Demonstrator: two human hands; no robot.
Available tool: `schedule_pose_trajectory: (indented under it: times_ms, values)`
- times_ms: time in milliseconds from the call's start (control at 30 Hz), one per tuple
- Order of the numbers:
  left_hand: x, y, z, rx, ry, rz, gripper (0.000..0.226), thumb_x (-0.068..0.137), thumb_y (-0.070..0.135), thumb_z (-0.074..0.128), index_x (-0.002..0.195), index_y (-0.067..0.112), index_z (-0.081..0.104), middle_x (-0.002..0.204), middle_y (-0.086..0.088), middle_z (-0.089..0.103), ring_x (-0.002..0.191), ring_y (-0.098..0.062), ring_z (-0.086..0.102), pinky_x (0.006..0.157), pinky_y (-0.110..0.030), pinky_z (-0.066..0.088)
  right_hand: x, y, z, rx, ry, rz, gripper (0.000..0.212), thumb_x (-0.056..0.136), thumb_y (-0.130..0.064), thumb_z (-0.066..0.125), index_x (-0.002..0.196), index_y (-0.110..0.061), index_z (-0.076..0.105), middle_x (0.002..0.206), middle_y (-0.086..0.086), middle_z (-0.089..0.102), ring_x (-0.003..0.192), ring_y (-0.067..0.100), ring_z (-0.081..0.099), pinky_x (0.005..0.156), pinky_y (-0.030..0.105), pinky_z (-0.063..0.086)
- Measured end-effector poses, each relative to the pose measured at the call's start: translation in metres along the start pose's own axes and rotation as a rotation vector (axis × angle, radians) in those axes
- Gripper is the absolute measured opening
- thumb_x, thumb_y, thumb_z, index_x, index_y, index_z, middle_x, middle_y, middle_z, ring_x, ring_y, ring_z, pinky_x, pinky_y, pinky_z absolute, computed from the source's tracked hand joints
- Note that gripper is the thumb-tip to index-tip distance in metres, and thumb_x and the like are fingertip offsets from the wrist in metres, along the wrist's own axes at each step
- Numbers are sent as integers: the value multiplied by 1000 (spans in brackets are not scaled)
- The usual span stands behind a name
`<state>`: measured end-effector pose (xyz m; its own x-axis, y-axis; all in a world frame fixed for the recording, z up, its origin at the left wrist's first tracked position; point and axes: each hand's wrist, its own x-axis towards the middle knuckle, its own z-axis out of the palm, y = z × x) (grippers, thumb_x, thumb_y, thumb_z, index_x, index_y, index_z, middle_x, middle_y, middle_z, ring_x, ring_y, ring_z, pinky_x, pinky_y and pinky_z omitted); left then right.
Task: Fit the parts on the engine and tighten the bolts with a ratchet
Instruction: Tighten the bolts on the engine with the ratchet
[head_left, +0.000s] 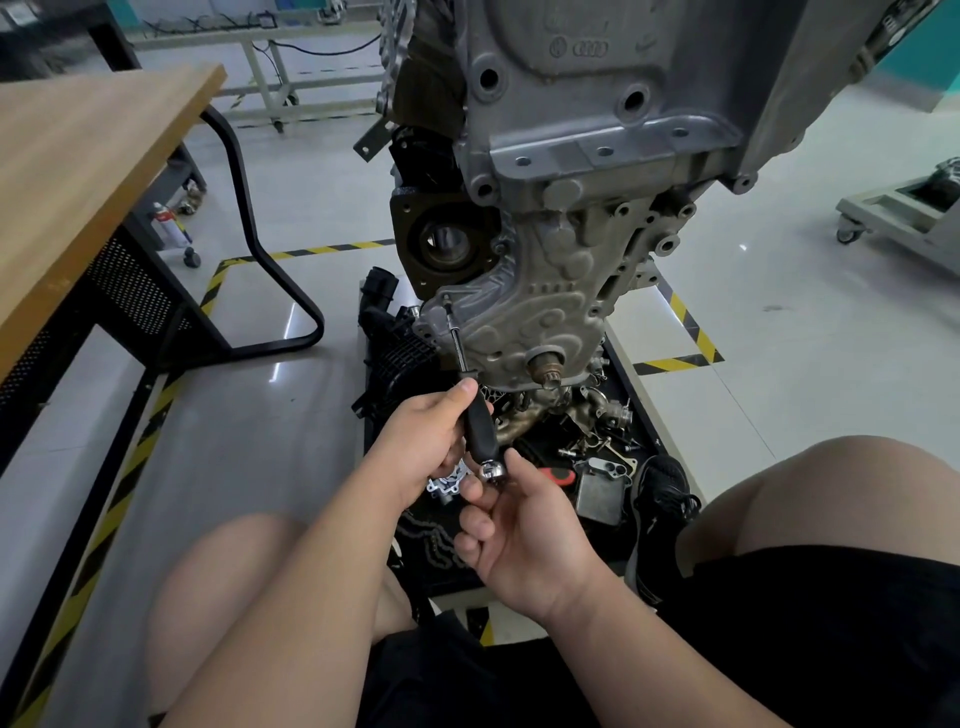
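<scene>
A grey engine (571, 171) hangs upright before me, with a ribbed cover (540, 317) fitted on its lower front. A black-handled driver (477, 423) with a thin steel shaft reaches up to a bolt (445, 299) at the cover's upper left corner. My left hand (421, 441) grips the black handle. My right hand (519, 525) pinches the chrome ratchet head (492, 472) at the handle's lower end.
A black tray (631, 410) under the engine holds several loose parts, a black plastic housing (395, 343) and a chain. A wooden table (78, 171) with black legs stands at the left. My knees and a black shoe (660, 499) flank the tray.
</scene>
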<state>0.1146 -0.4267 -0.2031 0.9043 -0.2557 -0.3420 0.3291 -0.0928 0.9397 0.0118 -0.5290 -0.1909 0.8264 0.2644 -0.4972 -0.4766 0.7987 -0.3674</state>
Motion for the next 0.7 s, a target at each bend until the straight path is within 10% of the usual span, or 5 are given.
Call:
schedule_pose_trajectory:
  times_ms: [300,467,700]
  values:
    - [1,-1,-1,7,58,8,39,92,44,59,60,22,64,46,3,39,38,-11,32,37,-17,26,-6,1,-2,-1017,307,-504,50,99,-38,45,146,-43,26,65,-15,63,56,1,56,58,17,43]
    - [1,0,-3,78,71,14,39,71,63,60,65,26,68,61,-8,49,43,-14,40,38,-18,32,-9,-3,2,-1565,353,-639,50,98,-48,41,134,-46,6,82,-11,66,77,17,65,67,34,50]
    - [2,-2,-4,25,65,-12,47,72,61,62,77,14,62,47,3,36,37,-11,32,36,-18,26,-5,-4,1,-1226,323,-508,41,101,-39,41,140,-29,30,90,-7,66,79,12,65,72,28,50]
